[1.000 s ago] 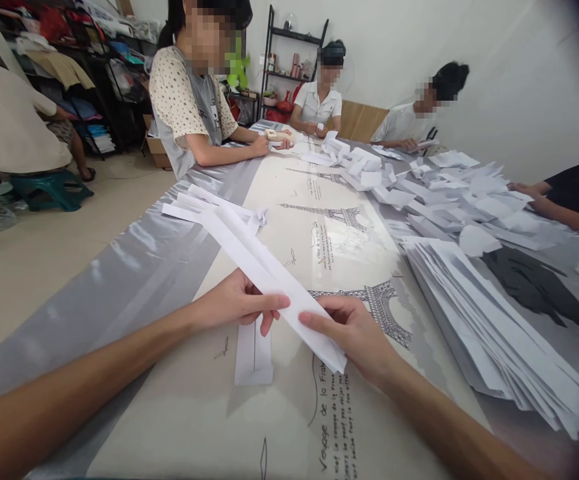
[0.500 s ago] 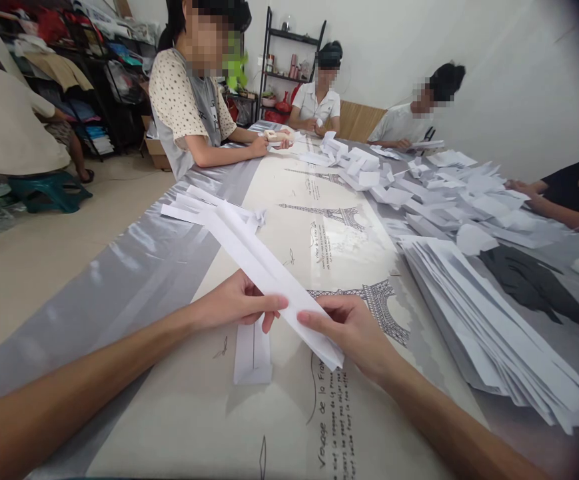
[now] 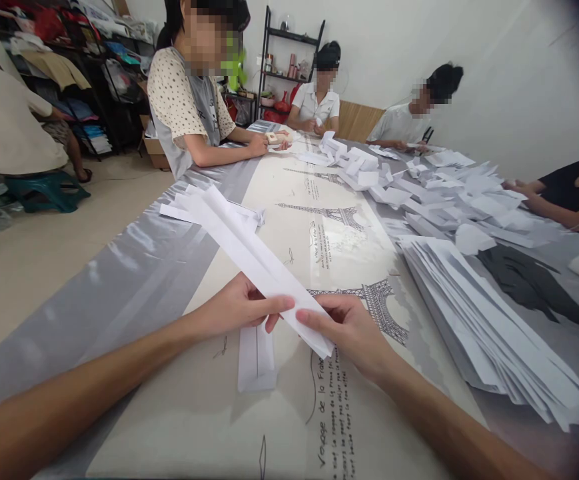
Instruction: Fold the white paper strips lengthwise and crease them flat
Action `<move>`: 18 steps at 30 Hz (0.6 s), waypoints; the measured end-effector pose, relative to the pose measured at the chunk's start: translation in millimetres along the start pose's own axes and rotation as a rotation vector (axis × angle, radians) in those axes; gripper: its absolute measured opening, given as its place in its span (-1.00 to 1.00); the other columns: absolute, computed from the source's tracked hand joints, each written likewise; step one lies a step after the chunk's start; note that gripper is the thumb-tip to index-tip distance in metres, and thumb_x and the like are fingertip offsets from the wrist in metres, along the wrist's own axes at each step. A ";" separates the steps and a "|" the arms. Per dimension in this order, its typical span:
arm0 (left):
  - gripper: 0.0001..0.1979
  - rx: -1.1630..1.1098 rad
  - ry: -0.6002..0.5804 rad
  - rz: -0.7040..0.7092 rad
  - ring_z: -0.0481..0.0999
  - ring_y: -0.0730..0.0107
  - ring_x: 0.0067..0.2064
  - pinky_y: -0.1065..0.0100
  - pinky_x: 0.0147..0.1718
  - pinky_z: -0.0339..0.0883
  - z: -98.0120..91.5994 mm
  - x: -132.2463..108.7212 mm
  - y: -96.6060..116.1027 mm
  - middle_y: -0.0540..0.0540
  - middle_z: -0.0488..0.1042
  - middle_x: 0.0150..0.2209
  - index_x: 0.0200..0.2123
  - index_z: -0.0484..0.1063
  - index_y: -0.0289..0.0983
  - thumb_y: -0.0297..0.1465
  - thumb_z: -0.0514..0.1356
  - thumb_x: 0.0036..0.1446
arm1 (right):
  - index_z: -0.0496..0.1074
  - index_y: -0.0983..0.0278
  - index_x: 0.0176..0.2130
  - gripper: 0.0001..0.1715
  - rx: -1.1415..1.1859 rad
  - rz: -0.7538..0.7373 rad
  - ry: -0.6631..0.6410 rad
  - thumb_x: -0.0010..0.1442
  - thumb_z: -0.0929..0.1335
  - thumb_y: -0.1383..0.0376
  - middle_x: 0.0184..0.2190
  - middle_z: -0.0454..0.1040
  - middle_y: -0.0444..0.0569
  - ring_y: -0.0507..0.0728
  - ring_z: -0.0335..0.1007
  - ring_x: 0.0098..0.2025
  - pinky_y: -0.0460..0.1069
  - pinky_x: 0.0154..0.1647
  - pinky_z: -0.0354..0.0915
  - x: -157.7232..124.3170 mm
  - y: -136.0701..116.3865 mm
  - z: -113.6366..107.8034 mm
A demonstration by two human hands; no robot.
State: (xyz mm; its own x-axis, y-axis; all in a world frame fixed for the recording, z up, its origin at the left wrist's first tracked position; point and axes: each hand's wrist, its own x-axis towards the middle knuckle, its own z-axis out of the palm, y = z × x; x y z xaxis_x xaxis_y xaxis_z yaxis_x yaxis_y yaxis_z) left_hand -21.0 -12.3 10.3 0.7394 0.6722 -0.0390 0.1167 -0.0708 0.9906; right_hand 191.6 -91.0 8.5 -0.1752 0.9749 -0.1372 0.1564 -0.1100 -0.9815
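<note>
A long folded white paper strip [image 3: 254, 257] slants across the middle of the view, held above the table. My left hand [image 3: 249, 303] pinches its left edge, thumb on top and fingers beneath. Closer to its lower right end, my right hand [image 3: 352, 330] grips the same strip with the thumb pressed on its face. Below my left hand is another white folded paper piece [image 3: 256, 363] with a dark line down it; its upper part is hidden by the hand. Behind the strip's far end lie several white folded papers [image 3: 176, 210].
A fanned stack of long white papers [image 3: 489, 327] lies at the right, with a heap of folded papers [image 3: 429, 187] beyond it. A dark cloth-like item [image 3: 534, 280] is beside the stack. Several people sit around the printed tablecloth [image 3: 169, 427]; one handles a pale block [image 3: 275, 139].
The strip has shifted slightly up and left in my hands. My left thumb has slid a little right, nearer my right thumb. The lower paper piece shows slightly lower and further right.
</note>
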 end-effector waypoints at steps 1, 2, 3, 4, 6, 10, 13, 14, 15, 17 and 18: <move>-0.67 0.009 0.010 0.004 0.17 0.58 -0.60 0.50 -0.62 0.03 1.8 -0.2 -0.1 0.06 0.36 -0.63 -0.44 0.46 -0.32 -0.20 0.24 0.27 | 0.50 0.25 -0.47 -0.61 -0.005 -0.001 -0.003 0.21 0.46 0.03 -0.57 0.29 -0.16 -0.01 0.11 -0.54 -0.06 -0.55 0.03 -0.2 -0.7 0.3; -0.67 0.018 0.020 0.011 0.18 0.58 -0.60 0.50 -0.61 0.03 2.8 -0.3 -0.1 0.06 0.36 -0.63 -0.45 0.45 -0.32 -0.20 0.24 0.27 | 0.51 0.24 -0.46 -0.62 -0.009 -0.002 -0.007 0.22 0.46 0.03 -0.56 0.30 -0.16 0.00 0.12 -0.54 -0.06 -0.55 0.04 -0.2 -1.7 0.3; -0.65 0.027 0.030 0.022 0.17 0.58 -0.60 0.49 -0.61 0.02 2.7 -0.4 0.0 0.06 0.35 -0.63 -0.48 0.43 -0.31 -0.20 0.25 0.26 | 0.51 0.24 -0.45 -0.63 -0.011 -0.003 -0.009 0.22 0.45 0.04 -0.56 0.32 -0.16 0.00 0.14 -0.53 -0.05 -0.53 0.06 -0.1 -2.7 0.1; -0.63 0.035 0.044 0.033 0.15 0.59 -0.60 0.49 -0.61 0.01 1.7 -0.3 0.0 0.06 0.33 -0.64 -0.52 0.40 -0.31 -0.20 0.25 0.26 | 0.52 0.24 -0.44 -0.65 -0.010 -0.005 -0.011 0.23 0.45 0.05 -0.54 0.34 -0.15 0.01 0.17 -0.51 -0.05 -0.51 0.09 0.1 -3.6 -0.4; -0.56 0.052 0.093 0.048 0.09 0.60 -0.62 0.47 -0.61 -0.01 -2.0 0.0 -0.3 0.09 0.24 -0.68 -0.59 0.37 -0.31 -0.18 0.23 0.27 | 0.53 0.24 -0.43 -0.66 0.009 -0.010 -0.010 0.23 0.45 0.06 -0.52 0.40 -0.12 0.03 0.24 -0.48 -0.04 -0.44 0.18 0.7 -4.5 -1.8; -0.53 0.050 0.209 0.058 0.09 0.60 -0.62 0.45 -0.56 0.03 -7.2 0.9 -3.6 0.10 0.17 -0.70 -0.58 0.41 -0.31 -0.14 0.20 0.30 | 0.54 0.24 -0.42 -0.65 0.041 -0.016 0.039 0.22 0.45 0.04 -0.48 0.48 -0.08 0.05 0.31 -0.47 0.01 -0.35 0.29 1.2 -2.1 -3.6; -0.58 0.026 0.195 0.067 0.14 0.60 -0.62 0.43 -0.54 0.08 -4.9 1.1 -7.4 0.06 0.33 -0.63 -0.49 0.47 -0.32 -0.14 0.19 0.32 | 0.55 0.24 -0.42 -0.66 0.044 -0.017 0.047 0.22 0.46 0.05 -0.47 0.51 -0.07 0.04 0.32 -0.47 0.00 -0.37 0.29 1.4 0.0 -3.1; -0.58 0.027 0.180 0.067 0.15 0.60 -0.63 0.43 -0.54 0.09 -3.7 0.9 -8.5 0.05 0.35 -0.62 -0.48 0.48 -0.32 -0.14 0.18 0.32 | 0.55 0.24 -0.41 -0.67 0.049 -0.015 0.041 0.22 0.46 0.06 -0.46 0.51 -0.07 0.04 0.33 -0.47 -0.01 -0.37 0.29 1.6 0.3 -2.8; -0.57 0.034 0.168 0.063 0.14 0.61 -0.63 0.43 -0.53 0.09 -2.6 0.6 -9.3 0.06 0.35 -0.63 -0.48 0.49 -0.32 -0.14 0.18 0.33 | 0.55 0.24 -0.41 -0.68 0.055 -0.011 0.033 0.23 0.46 0.07 -0.46 0.52 -0.07 0.04 0.33 -0.47 -0.01 -0.38 0.29 1.9 0.6 -2.6; -0.55 0.058 0.171 0.046 0.10 0.61 -0.65 0.42 -0.53 0.08 -1.3 -0.4 -10.1 0.10 0.26 -0.70 -0.50 0.51 -0.32 -0.14 0.18 0.33 | 0.56 0.25 -0.41 -0.68 0.062 -0.010 0.014 0.24 0.46 0.07 -0.46 0.52 -0.07 0.03 0.34 -0.47 -0.02 -0.38 0.29 2.5 0.9 -2.3; -0.54 0.068 0.180 0.037 0.08 0.61 -0.65 0.42 -0.53 0.06 -1.3 -0.9 -10.1 0.12 0.19 -0.73 -0.51 0.51 -0.32 -0.13 0.18 0.33 | 0.56 0.25 -0.42 -0.66 0.061 -0.013 0.008 0.25 0.45 0.07 -0.47 0.52 -0.07 0.03 0.34 -0.47 -0.02 -0.38 0.29 2.8 1.2 -2.3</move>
State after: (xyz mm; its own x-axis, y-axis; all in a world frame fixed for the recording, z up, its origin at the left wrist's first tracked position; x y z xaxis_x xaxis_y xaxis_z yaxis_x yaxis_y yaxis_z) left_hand -23.7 -11.2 0.4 0.6145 0.7885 0.0271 0.1405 -0.1432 0.9797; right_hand 193.6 -87.9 7.2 -0.1691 0.9778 -0.1234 0.0945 -0.1086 -0.9896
